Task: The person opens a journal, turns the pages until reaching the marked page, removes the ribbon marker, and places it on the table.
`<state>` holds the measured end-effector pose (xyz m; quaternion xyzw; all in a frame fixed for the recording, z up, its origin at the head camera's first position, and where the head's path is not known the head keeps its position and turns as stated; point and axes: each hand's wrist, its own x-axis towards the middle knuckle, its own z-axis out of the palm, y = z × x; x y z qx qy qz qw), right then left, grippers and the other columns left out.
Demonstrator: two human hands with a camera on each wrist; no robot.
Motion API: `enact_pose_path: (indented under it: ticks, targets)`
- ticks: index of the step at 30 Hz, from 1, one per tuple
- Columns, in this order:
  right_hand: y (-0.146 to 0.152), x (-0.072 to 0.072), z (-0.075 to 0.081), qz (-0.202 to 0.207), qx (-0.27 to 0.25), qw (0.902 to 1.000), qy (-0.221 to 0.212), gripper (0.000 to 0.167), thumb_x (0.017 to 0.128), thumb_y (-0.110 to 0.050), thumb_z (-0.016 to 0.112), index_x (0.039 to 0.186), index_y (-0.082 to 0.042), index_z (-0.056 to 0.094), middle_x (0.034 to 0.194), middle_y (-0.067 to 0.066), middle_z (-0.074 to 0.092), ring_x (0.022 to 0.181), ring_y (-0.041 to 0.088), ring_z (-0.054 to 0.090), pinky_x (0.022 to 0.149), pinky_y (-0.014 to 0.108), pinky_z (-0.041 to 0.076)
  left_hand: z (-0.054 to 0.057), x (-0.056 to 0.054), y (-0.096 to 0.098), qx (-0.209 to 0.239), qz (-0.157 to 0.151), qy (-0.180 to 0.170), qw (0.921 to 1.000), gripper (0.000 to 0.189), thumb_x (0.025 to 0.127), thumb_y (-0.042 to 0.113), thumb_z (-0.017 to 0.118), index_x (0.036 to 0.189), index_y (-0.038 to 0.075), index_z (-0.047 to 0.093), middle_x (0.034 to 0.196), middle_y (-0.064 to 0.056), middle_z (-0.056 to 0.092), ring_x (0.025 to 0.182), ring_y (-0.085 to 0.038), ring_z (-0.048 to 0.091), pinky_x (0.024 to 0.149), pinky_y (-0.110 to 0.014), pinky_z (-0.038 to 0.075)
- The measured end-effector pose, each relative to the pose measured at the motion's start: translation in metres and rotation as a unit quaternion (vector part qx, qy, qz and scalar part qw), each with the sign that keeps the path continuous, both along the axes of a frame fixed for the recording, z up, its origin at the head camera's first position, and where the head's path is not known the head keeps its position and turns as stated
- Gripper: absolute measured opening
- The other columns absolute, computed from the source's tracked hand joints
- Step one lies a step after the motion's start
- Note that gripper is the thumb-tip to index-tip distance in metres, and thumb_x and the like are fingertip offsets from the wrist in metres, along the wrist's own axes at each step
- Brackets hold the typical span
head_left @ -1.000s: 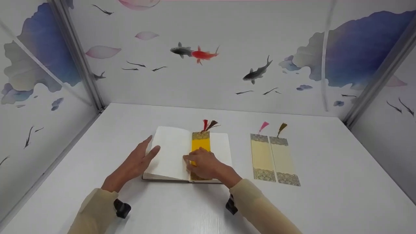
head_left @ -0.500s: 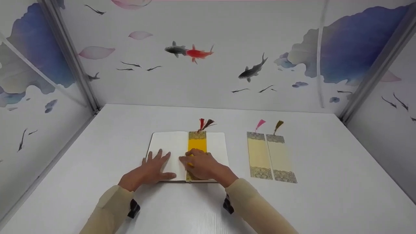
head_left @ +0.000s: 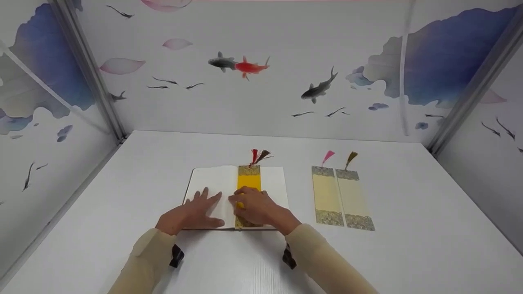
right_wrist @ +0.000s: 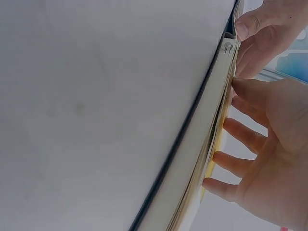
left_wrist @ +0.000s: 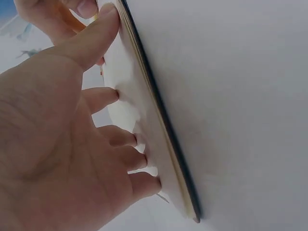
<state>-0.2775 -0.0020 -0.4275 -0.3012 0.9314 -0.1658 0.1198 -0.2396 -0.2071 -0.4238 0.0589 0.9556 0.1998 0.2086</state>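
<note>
An open notebook (head_left: 216,179) with blank white pages lies on the table. Along its middle fold, on the right page, is a yellow bookmark (head_left: 249,180) with patterned ends; red and dark brown tassels (head_left: 258,156) stick out past the top edge. My left hand (head_left: 197,213) is spread on the left page, fingertips touching the paper, as the left wrist view also shows. With fingers spread, my right hand (head_left: 259,206) presses on the bookmark and covers its lower middle. In the right wrist view, the right fingertips (right_wrist: 220,156) touch the top of the pages.
Two pale bookmarks with patterned ends lie side by side right of the notebook: one with a pink tassel (head_left: 328,157), the other with an olive tassel (head_left: 351,158). White panels (head_left: 245,110) painted with fish enclose the table (head_left: 425,212) at the back and sides.
My left hand has moved right from the notebook's left edge onto the left page, which now lies flatter. The right hand has stayed on the yellow bookmark.
</note>
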Motion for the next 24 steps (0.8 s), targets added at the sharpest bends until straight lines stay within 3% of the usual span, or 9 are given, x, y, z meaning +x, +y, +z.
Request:
enact_pose_path:
  ticks: [8,10,14,17,24]
  targets:
    - [0.006,-0.003,-0.001,-0.058,-0.095,0.9935,0.019,0.042,0.099,-0.031,0.063,0.138,-0.014,0.062,0.144,0.01,0.056,0.132,0.03,0.052,0.114,0.055,0.036,0.001,-0.001,0.002,-0.016,0.001,-0.001,0.9999,0.087,0.092,0.048,0.068,0.161,0.023,0.022,0.168,-0.023,0.004,0.155,-0.047,0.003,0.122,-0.066,0.009]
    - [0.009,-0.003,0.001,-0.097,-0.131,0.9865,0.012,0.043,0.098,-0.031,0.066,0.136,-0.01,0.063,0.141,0.014,0.055,0.128,0.031,0.054,0.114,0.052,0.04,0.002,-0.001,0.003,-0.016,0.003,-0.001,0.9999,0.087,0.092,0.048,0.068,0.161,0.024,0.022,0.168,-0.023,0.004,0.155,-0.047,0.003,0.122,-0.066,0.009]
    - [0.011,-0.005,0.003,-0.2,-0.179,0.9627,-0.03,0.051,0.093,-0.032,0.072,0.134,-0.003,0.06,0.134,0.019,0.052,0.115,0.03,0.056,0.108,0.044,0.049,0.002,0.0,0.003,-0.014,0.0,0.006,0.9999,0.087,0.091,0.047,0.069,0.161,0.022,0.023,0.168,-0.024,0.006,0.155,-0.047,0.005,0.122,-0.065,0.009]
    - [0.014,-0.006,0.005,-0.251,-0.157,0.9535,-0.057,0.062,0.089,-0.039,0.075,0.133,0.001,0.057,0.127,0.02,0.053,0.107,0.028,0.054,0.104,0.042,0.051,0.0,-0.001,0.003,-0.012,-0.004,0.013,0.9998,0.087,0.091,0.046,0.069,0.161,0.019,0.025,0.167,-0.026,0.007,0.154,-0.049,0.006,0.122,-0.066,0.01]
    - [0.017,-0.002,0.008,-0.263,-0.078,0.9593,-0.068,0.079,0.078,-0.048,0.083,0.132,0.002,0.053,0.116,0.017,0.053,0.103,0.028,0.05,0.101,0.043,0.05,-0.003,-0.002,0.003,-0.009,-0.008,0.023,0.9997,0.087,0.091,0.046,0.07,0.16,0.018,0.026,0.166,-0.028,0.007,0.153,-0.051,0.006,0.122,-0.066,0.008]
